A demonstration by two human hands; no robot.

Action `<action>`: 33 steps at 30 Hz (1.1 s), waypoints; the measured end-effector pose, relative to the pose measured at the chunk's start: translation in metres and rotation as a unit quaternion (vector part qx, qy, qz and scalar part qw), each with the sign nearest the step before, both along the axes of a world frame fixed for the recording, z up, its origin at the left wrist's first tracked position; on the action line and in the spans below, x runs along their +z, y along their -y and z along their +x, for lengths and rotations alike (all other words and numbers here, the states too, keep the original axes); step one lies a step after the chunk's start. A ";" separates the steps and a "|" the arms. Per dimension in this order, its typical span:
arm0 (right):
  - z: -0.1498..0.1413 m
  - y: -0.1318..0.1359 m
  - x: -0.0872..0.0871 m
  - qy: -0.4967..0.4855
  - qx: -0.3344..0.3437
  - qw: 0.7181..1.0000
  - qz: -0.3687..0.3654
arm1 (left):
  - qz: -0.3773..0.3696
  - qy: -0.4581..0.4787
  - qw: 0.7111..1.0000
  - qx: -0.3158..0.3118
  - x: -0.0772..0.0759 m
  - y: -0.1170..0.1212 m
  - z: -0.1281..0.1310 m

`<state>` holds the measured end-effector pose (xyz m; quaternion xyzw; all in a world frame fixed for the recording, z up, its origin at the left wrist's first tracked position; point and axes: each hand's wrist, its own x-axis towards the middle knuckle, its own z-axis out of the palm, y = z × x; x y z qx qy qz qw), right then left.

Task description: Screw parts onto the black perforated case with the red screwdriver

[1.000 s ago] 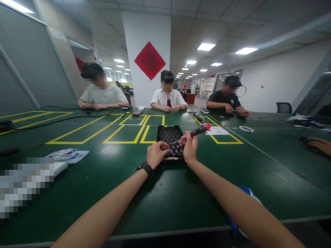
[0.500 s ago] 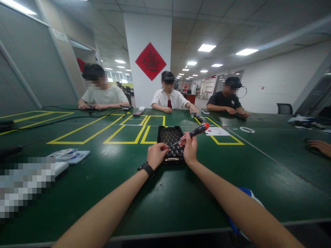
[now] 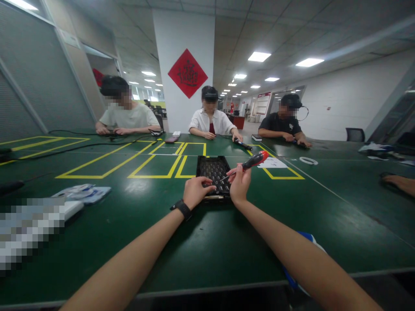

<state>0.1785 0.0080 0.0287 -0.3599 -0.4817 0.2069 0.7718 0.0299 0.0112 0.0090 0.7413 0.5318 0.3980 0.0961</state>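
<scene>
My right hand (image 3: 240,183) is closed around a screwdriver (image 3: 254,160) with a dark grey and red handle. Its thin shaft slants down and left over an open black case (image 3: 212,164) lying on the green table. Several small silvery pieces sit in rows inside the case; they look like screwdriver bits. My left hand (image 3: 196,191), with a black band at the wrist, rests over the case's near left part. Thumb and forefinger are slightly apart there, close to the shaft's tip, and I see nothing between them. The near left rows are partly hidden by these fingers.
Yellow tape outlines (image 3: 152,176) mark the green table (image 3: 181,259). White paper (image 3: 272,163) and a white ring (image 3: 308,161) lie to the right. Plastic packets (image 3: 86,193) lie left. Three people sit opposite; another person's hand (image 3: 400,185) is at the far right.
The screwdriver's tip has moved right, away from my left fingers, which have parted. My right hand has shifted slightly right. Across the table, a person's hand has moved a dark tool.
</scene>
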 end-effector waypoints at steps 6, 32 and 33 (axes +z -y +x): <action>0.007 -0.007 0.001 0.011 -0.103 0.993 -0.048 | 0.027 -0.019 0.996 -0.078 0.011 0.009 0.004; 0.008 -0.010 -0.006 0.098 -0.085 0.987 -0.091 | 0.031 -0.141 0.969 -0.199 0.018 0.017 0.001; 0.008 -0.010 -0.006 0.093 -0.087 0.988 -0.090 | 0.032 -0.143 0.969 -0.199 0.018 0.017 0.001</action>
